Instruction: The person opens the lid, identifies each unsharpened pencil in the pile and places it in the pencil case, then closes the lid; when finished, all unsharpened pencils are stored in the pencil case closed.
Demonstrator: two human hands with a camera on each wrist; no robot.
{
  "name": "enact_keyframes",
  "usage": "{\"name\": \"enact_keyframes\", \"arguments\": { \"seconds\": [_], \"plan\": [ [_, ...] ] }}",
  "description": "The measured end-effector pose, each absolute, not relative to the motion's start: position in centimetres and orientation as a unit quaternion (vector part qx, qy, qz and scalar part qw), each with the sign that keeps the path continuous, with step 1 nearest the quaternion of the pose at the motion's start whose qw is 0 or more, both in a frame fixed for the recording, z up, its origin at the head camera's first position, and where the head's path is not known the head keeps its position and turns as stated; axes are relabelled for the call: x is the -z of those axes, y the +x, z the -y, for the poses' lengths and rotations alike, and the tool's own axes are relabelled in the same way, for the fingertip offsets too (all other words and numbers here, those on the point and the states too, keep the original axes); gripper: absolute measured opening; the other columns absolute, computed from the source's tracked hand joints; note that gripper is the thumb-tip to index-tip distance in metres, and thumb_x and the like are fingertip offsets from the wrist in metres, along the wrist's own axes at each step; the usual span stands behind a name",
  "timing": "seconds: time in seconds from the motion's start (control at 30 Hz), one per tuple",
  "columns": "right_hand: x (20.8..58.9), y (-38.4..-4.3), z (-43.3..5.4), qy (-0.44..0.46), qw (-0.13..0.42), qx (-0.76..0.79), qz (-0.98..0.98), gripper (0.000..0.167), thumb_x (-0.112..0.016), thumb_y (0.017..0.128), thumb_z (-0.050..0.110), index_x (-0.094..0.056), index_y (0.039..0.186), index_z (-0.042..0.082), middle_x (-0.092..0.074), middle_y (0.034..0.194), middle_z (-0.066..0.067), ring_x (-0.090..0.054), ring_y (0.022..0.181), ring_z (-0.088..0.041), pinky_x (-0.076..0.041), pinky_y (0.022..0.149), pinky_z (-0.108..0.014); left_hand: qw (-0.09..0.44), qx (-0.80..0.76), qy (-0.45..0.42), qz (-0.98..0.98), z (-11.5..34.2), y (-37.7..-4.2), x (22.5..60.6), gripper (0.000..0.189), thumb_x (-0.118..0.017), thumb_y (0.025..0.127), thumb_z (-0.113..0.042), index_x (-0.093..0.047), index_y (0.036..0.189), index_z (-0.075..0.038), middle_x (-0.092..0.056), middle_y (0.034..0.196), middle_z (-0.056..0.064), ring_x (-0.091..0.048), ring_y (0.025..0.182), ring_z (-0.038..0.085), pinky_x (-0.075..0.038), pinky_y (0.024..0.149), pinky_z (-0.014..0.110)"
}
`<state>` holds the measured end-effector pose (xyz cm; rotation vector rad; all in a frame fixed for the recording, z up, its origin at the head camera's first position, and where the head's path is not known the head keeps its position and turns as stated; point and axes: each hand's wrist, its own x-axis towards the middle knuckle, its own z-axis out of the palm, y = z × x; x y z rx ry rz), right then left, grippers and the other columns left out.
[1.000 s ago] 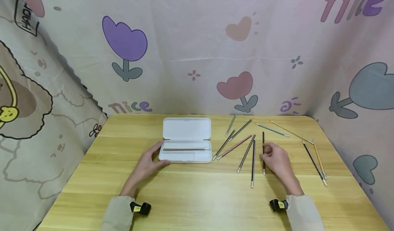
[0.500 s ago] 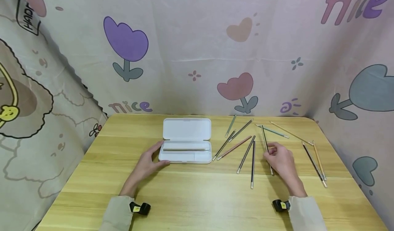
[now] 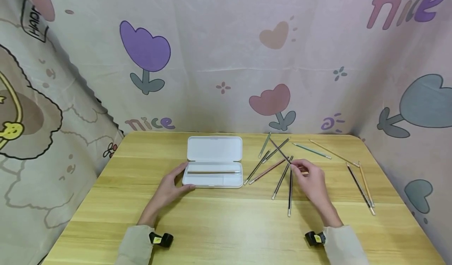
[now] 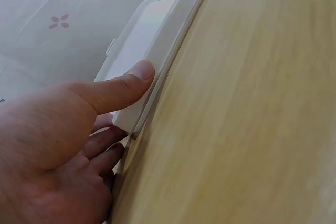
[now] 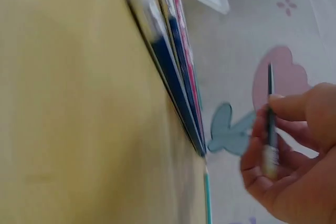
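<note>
In the head view a white pencil case lies with its lid raised, a pencil lengthwise inside. My left hand grips the case's left end; in the left wrist view the thumb lies on its front wall and the other fingers are at its end. My right hand pinches a dark pencil between thumb and fingers, raised above the table and pointing to the back left. The right wrist view shows this pencil's eraser end beside the palm. Below it lie a red pencil and dark pencils.
Farther back are green pencils. On the right, yellow pencils and a dark pencil lie near the edge of the wooden table. A printed cloth hangs right behind the table.
My right hand has lifted the dark pencil off the table, moved it left and turned its tip toward the back left. The left hand and the case have stayed put.
</note>
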<state>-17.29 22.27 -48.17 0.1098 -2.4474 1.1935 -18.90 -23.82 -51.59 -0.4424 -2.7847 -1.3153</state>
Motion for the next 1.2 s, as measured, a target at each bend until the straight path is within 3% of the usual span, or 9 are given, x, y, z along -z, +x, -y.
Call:
{"name": "enact_keyframes", "arguments": {
  "seconds": [0.13, 0.3, 0.5, 0.77, 0.97, 1.2],
  "plan": [
    [48.5, -17.5, -20.3, 0.059, 0.221, -0.448, 0.864, 0.007, -0.072, 0.096, 0.005, -0.076, 0.101, 0.001, -0.075, 0.095, -0.012, -0.066, 0.078, -0.018, -0.055, 0.061, -0.015, 0.013, 0.429, -0.146, 0.892, 23.8, -18.9, 51.6, 0.094, -0.088, 0.083, -0.030, -0.038, 0.156, 0.001, -0.034, 0.160, 0.027, -0.031, 0.147, 0.046, -0.026, 0.121, 0.059],
    [48.4, -17.9, -18.2, 0.077, 0.183, -0.498, 0.844, 0.008, -0.072, 0.095, 0.004, -0.076, 0.102, 0.002, -0.073, 0.090, -0.009, -0.064, 0.077, -0.012, -0.054, 0.063, -0.016, 0.016, 0.432, -0.150, 0.889, 23.8, -18.9, 51.6, 0.094, -0.088, 0.083, -0.030, -0.037, 0.156, 0.002, -0.034, 0.160, 0.027, -0.031, 0.147, 0.046, -0.026, 0.121, 0.058],
    [47.6, -18.6, -16.0, 0.111, 0.146, -0.546, 0.817, 0.013, -0.072, 0.093, 0.000, -0.077, 0.105, 0.001, -0.072, 0.090, -0.010, -0.061, 0.080, -0.015, -0.053, 0.062, -0.018, 0.017, 0.435, -0.152, 0.887, 23.7, -18.9, 51.6, 0.093, -0.087, 0.084, -0.028, -0.037, 0.156, 0.003, -0.034, 0.160, 0.026, -0.031, 0.148, 0.045, -0.026, 0.121, 0.058],
    [46.9, -19.9, -12.3, 0.109, 0.109, -0.524, 0.838, 0.009, -0.078, 0.091, 0.009, -0.081, 0.099, 0.011, -0.076, 0.093, -0.001, -0.065, 0.083, -0.017, -0.053, 0.061, -0.021, 0.020, 0.439, -0.151, 0.885, 23.8, -18.8, 51.6, 0.092, -0.087, 0.083, -0.028, -0.038, 0.155, 0.003, -0.035, 0.160, 0.026, -0.032, 0.147, 0.045, -0.027, 0.121, 0.058],
    [47.2, -21.0, -9.6, 0.172, 0.092, -0.502, 0.842, 0.018, -0.070, 0.090, -0.002, -0.079, 0.103, 0.008, -0.075, 0.096, -0.003, -0.059, 0.084, -0.017, -0.048, 0.053, -0.020, 0.026, 0.440, -0.154, 0.884, 23.9, -18.8, 51.7, 0.091, -0.087, 0.084, -0.027, -0.039, 0.155, 0.003, -0.037, 0.159, 0.027, -0.033, 0.146, 0.046, -0.028, 0.120, 0.060],
    [47.4, -21.7, -7.6, 0.197, 0.037, -0.464, 0.863, 0.019, -0.067, 0.093, -0.001, -0.079, 0.103, 0.009, -0.075, 0.104, -0.002, -0.060, 0.082, -0.015, -0.052, 0.067, -0.026, 0.020, 0.446, -0.155, 0.881, 23.8, -18.8, 51.6, 0.091, -0.088, 0.083, -0.024, -0.038, 0.155, 0.003, -0.036, 0.159, 0.027, -0.032, 0.147, 0.046, -0.027, 0.120, 0.058]
  ]
}}
